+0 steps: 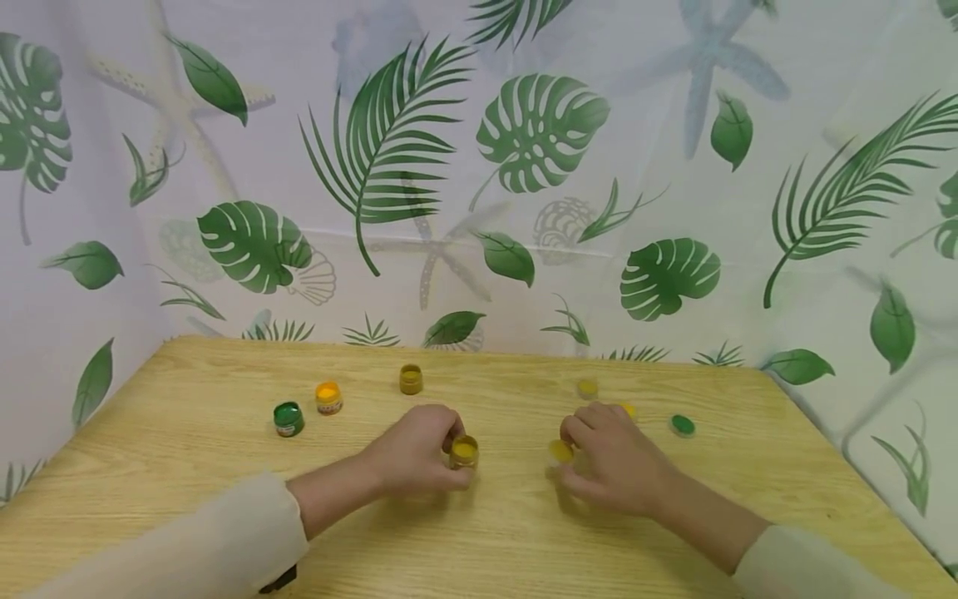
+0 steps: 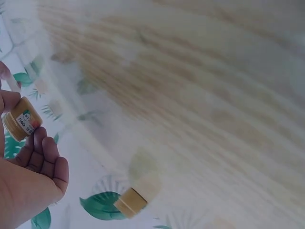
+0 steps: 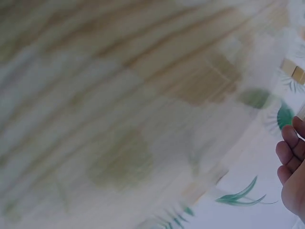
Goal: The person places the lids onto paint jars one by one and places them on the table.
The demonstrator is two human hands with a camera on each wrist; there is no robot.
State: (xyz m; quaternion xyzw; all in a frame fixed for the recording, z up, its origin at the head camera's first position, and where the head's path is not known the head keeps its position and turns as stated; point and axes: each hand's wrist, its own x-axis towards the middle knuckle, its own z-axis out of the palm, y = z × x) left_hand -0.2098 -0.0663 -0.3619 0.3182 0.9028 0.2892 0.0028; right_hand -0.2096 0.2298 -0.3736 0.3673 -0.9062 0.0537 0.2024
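My left hand [image 1: 419, 449] grips a small paint jar [image 1: 464, 452] between thumb and fingers, its open top showing mustard-yellow paint. In the left wrist view the same jar [image 2: 26, 119] shows a printed label, with the fingers around its sides. To the right of it, my right hand [image 1: 617, 462] pinches a round lid [image 1: 560, 452] with a yellow inner face, held apart from the jar. Only the fingers and palm edge of the right hand [image 3: 293, 162] appear in the right wrist view.
On the wooden table [image 1: 359, 532] stand open jars of green [image 1: 288, 419], orange-yellow [image 1: 328, 398] and mustard [image 1: 411, 379] paint at the left. Beyond the right hand lie a pale yellow lid [image 1: 587, 388], a yellow lid [image 1: 627, 410] partly hidden, and a green lid [image 1: 682, 425]. Leaf-print cloth [image 1: 479, 299] hangs behind.
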